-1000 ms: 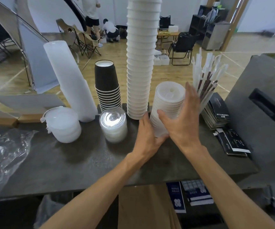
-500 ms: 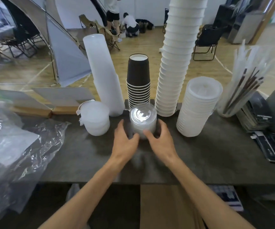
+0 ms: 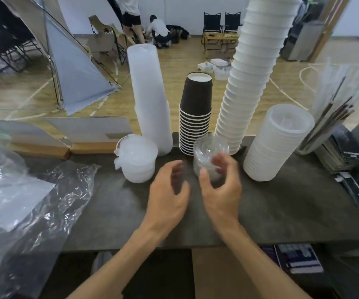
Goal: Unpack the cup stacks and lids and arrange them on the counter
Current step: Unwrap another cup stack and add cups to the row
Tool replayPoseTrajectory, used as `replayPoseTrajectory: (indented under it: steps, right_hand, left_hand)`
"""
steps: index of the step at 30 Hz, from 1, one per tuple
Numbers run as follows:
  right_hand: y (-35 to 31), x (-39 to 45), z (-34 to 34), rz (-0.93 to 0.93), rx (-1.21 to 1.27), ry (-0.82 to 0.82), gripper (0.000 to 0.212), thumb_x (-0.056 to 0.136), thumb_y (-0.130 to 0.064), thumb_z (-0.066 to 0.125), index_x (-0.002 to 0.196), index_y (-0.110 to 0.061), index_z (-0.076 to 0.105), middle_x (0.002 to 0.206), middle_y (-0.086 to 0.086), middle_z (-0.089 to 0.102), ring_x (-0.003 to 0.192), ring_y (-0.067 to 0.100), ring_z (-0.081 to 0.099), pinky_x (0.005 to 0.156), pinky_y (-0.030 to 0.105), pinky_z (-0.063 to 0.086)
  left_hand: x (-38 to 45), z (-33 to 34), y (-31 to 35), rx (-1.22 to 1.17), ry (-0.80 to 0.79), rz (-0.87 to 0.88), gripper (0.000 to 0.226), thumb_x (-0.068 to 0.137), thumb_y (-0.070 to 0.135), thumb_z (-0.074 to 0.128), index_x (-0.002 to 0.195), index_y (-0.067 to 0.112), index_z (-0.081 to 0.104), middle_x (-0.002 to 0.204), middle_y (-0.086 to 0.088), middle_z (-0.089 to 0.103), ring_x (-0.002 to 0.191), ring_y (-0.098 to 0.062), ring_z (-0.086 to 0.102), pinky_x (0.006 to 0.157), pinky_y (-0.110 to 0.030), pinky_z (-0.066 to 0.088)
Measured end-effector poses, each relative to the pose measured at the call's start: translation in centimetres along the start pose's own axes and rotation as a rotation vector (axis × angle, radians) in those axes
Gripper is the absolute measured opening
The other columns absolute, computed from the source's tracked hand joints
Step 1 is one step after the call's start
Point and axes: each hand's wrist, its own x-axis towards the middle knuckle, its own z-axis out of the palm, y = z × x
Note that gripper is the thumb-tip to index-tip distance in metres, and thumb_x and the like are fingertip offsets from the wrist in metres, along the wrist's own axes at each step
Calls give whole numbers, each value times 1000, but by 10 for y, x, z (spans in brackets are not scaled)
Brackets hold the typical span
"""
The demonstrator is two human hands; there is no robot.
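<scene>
The small stack of clear dome lids point(image 3: 210, 157) stood on the dark counter point(image 3: 282, 203), right in front of the black paper cups point(image 3: 196, 117) and the tall white cup stack point(image 3: 249, 78). It looked like the step was to set this little stack neatly in the row. To do that well, both hands should hold it low on its sides and slide it gently, because the lids are light and slippery and could tip or bump the tall white cups just behind.

The right hand point(image 3: 219, 188) was curled around the near side of the lid stack, fingers bent and spread. It was blurry, so I could not tell if it was really gripping. The left hand point(image 3: 170, 193) was open and held nothing, just beside the stack, palm turned toward it.

A frosted lid stack point(image 3: 275, 143) stood to the right. Another lid pile point(image 3: 137, 160) and a tall wrapped sleeve of clear cups point(image 3: 150, 100) stood to the left. An empty plastic bag point(image 3: 23, 190) lay far left.
</scene>
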Motion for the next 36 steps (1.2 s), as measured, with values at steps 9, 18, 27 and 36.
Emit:
replayPoseTrajectory:
  steps: [9, 18, 27, 36]
  right_hand:
    - [-30, 9, 105, 11, -119, -498, 92, 71, -49, 85, 145, -21, 38, 137, -6, 42, 128, 10, 43, 110, 36, 44]
    - [-42, 32, 126, -186, -475, -576, 77, 76, -65, 68, 141, -28, 47, 155, 0, 25, 136, 19, 39, 116, 39, 37]
    - [-16, 33, 70, 54, -267, -654, 61, 84, -57, 69, 137, -31, 53, 134, -16, 57, 122, 4, 54, 106, 31, 47]
    - [-25, 38, 62, 160, -96, -622, 40, 93, -48, 65, 129, -34, 57, 127, -21, 62, 114, -8, 58, 102, 25, 51]
  left_hand:
    - [11, -94, -61, 159, 444, -5, 38, 82, 4, 71, 108, 14, 46, 105, -2, 48, 93, -14, 49, 84, -24, 44]
    - [48, -82, -108, -35, 25, -57, 100, 73, 22, 81, 156, 13, 24, 150, -3, 37, 137, -14, 43, 113, -36, 42]
    - [2, -62, -94, -64, 70, 32, 108, 62, 57, 88, 147, 32, 27, 137, 11, 32, 126, 1, 40, 94, -10, 45]
    - [28, -65, -69, 30, -20, 61, 117, 58, 70, 82, 152, 31, 25, 149, 10, 36, 135, -9, 36, 113, -46, 41]
